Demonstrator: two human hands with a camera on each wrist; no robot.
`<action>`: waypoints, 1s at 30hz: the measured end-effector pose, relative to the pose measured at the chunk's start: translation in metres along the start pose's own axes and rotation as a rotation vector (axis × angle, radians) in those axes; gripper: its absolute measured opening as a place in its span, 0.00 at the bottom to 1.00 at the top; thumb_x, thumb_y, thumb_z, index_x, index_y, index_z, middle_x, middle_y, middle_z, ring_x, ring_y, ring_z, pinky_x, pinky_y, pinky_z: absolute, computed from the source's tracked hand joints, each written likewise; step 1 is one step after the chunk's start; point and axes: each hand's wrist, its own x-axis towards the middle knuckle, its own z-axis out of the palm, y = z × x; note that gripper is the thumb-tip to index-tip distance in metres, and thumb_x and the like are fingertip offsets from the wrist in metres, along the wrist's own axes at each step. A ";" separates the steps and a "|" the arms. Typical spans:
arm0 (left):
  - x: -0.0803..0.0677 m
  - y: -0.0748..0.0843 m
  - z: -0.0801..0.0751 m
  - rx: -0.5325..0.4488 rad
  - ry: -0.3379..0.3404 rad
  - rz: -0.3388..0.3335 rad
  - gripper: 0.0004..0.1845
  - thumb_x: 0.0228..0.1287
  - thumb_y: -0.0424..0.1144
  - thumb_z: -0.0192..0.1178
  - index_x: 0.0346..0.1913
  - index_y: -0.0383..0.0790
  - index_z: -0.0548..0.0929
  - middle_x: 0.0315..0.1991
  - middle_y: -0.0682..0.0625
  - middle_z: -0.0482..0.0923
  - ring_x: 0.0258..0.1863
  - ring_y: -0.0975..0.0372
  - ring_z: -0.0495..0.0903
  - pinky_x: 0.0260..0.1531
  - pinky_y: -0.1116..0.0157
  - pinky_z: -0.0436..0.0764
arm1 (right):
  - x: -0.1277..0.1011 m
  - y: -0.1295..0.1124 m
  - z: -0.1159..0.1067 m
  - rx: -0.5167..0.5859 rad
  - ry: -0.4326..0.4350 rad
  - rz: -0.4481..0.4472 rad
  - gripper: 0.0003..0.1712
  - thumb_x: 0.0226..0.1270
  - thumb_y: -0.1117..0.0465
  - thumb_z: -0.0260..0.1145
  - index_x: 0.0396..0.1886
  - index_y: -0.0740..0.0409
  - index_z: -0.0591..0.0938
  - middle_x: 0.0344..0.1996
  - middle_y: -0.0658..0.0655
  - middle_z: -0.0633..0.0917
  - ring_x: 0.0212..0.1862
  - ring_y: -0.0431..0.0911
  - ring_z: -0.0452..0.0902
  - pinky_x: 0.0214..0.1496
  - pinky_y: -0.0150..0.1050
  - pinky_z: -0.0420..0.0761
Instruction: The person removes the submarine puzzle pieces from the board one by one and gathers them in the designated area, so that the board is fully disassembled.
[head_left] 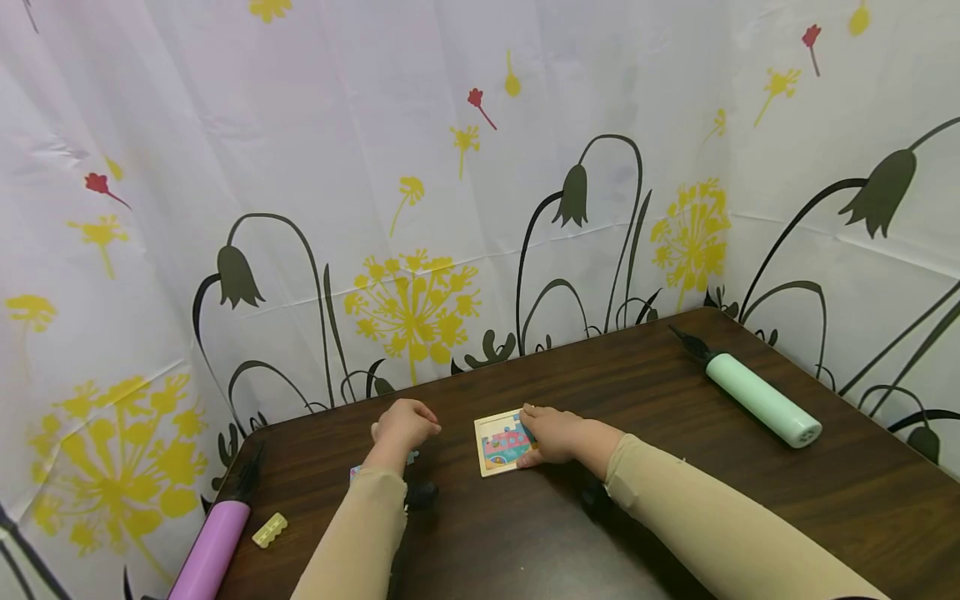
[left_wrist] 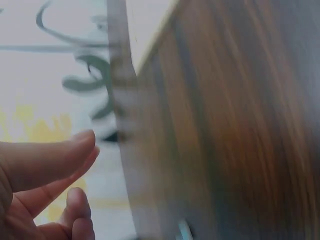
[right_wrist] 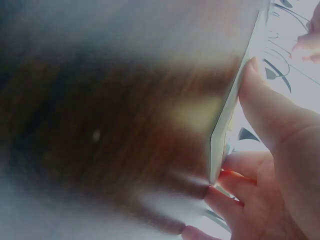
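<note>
While the right hand (head_left: 553,435) pinches the near edge of the puzzle board (head_left: 501,443) at mid-table, most pieces look seated, and the left hand (head_left: 402,427), loosely curled and seemingly empty, hovers left of the board above a few loose pieces (head_left: 356,472).
</note>
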 end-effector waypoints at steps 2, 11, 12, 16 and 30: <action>0.002 0.015 0.008 -0.035 -0.006 0.034 0.03 0.56 0.36 0.71 0.31 0.43 0.86 0.32 0.51 0.82 0.41 0.48 0.77 0.55 0.43 0.59 | 0.001 0.000 0.001 0.002 0.002 0.003 0.54 0.60 0.34 0.66 0.76 0.60 0.59 0.75 0.59 0.58 0.74 0.53 0.54 0.68 0.54 0.62; 0.002 0.062 0.057 -0.123 -0.095 0.140 0.02 0.55 0.35 0.71 0.30 0.43 0.87 0.32 0.52 0.83 0.44 0.51 0.80 0.60 0.40 0.55 | 0.002 0.003 0.003 0.038 0.003 0.002 0.55 0.60 0.33 0.66 0.76 0.60 0.60 0.75 0.59 0.59 0.74 0.54 0.55 0.68 0.55 0.62; 0.002 0.066 0.062 -0.128 -0.107 0.134 0.03 0.55 0.35 0.72 0.32 0.43 0.87 0.33 0.51 0.84 0.44 0.50 0.80 0.61 0.40 0.55 | 0.002 0.003 0.003 0.035 0.002 -0.001 0.55 0.60 0.33 0.65 0.76 0.60 0.60 0.75 0.59 0.59 0.74 0.54 0.55 0.68 0.55 0.62; 0.002 0.076 0.077 -0.099 -0.114 0.127 0.08 0.52 0.35 0.74 0.34 0.42 0.86 0.36 0.51 0.83 0.42 0.52 0.79 0.59 0.43 0.58 | 0.001 0.005 0.003 0.036 0.002 -0.015 0.54 0.60 0.33 0.64 0.76 0.61 0.60 0.75 0.59 0.58 0.74 0.54 0.55 0.67 0.57 0.62; 0.003 0.078 0.089 -0.096 -0.112 0.127 0.09 0.52 0.35 0.74 0.34 0.41 0.84 0.39 0.49 0.83 0.44 0.51 0.78 0.57 0.44 0.60 | -0.001 0.014 -0.001 0.094 0.015 -0.064 0.54 0.59 0.34 0.67 0.76 0.61 0.61 0.75 0.59 0.59 0.73 0.56 0.56 0.68 0.56 0.61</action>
